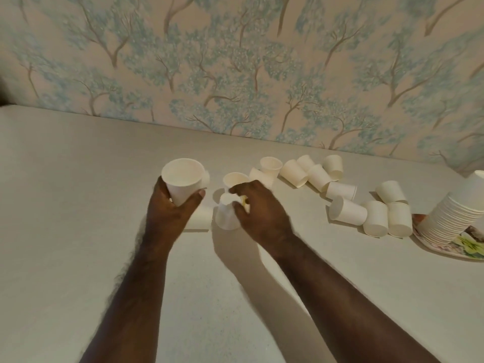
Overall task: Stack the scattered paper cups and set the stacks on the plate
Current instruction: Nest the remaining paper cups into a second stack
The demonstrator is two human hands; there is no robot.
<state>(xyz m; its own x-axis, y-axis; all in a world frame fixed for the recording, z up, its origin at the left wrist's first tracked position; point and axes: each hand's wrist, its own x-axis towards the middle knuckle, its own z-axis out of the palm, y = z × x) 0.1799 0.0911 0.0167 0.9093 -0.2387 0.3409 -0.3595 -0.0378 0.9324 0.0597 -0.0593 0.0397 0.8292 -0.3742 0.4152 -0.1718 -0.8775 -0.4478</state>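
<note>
Head view looks down on a pale bench (78, 179) that runs back to a wall papered with blue-green trees (235, 61). Left hand (170, 205) holds one upright paper cup (183, 179) clear of the bench, its grip closed round the lower half with the thumb across the front, mouth up. Right hand (259, 213) reaches over a cup lying on its side (227, 214), fingers curled on it near its rim; another open cup (234, 180) stands just behind the knuckles. Whether that grip has fully closed on the lying cup I cannot tell. Scattered cups (340, 189), most tipped over, lie in a loose band from the middle toward the bench's right edge. At that right edge a tall leaning stack of cups (455, 218) rests on a flowered plate (445, 251).
</note>
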